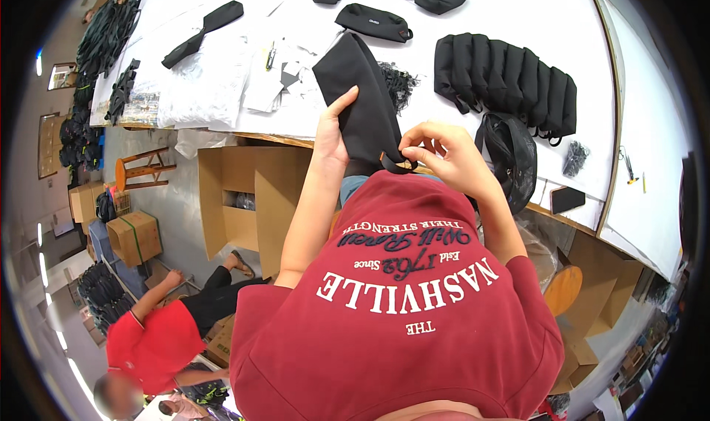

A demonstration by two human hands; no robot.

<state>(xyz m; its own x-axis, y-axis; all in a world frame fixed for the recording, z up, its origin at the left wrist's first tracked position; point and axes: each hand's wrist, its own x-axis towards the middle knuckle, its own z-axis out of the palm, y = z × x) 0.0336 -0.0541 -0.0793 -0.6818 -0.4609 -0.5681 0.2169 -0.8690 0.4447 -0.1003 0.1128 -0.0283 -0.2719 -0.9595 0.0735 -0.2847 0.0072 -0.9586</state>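
Note:
My left hand (334,134) is closed round a long black fabric pouch (360,88), its thumb lying on the flat side. The pouch is tilted over the table's near edge, one end toward me. At that end a small black loop (399,167) with an orange-brown tab hangs down. My right hand (442,149) is closed in a pinch at the pouch's lower corner beside the loop; exactly what lies between its fingertips is hard to see. Just beyond the held pouch lie another black pouch (373,23) and a heap of small black straps (398,85).
The white table (296,22) carries a row of several black pouches (503,77), a black bag (510,155), a phone (567,199) and clear plastic bags (203,88). Cardboard boxes (229,170) and a wooden stool (140,171) stand below. A person in red (151,343) is at lower left.

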